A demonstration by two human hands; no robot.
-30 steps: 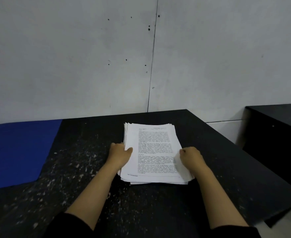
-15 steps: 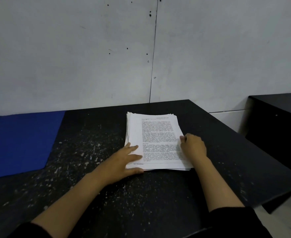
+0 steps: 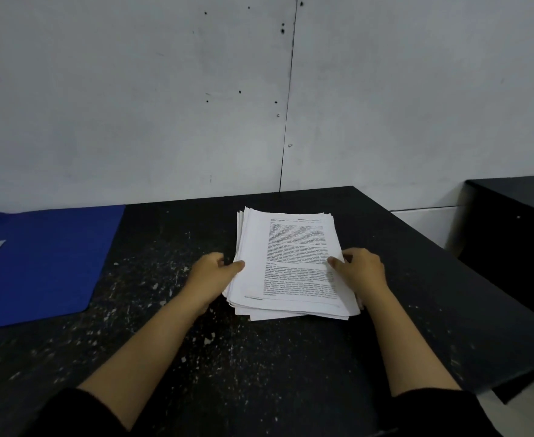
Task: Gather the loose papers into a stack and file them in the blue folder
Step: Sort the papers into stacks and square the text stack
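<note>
While the stack of printed papers lies on the black speckled worktop with its long axis running away from the person, text upright to them and its lower edges fanned unevenly, the open blue folder sits well apart at the left. Half a second ago the left hand lay flat over the near left corner; now it clasps the left edge, thumb on top. The right hand pinches the right edge likewise, both forearms reaching forward.
</note>
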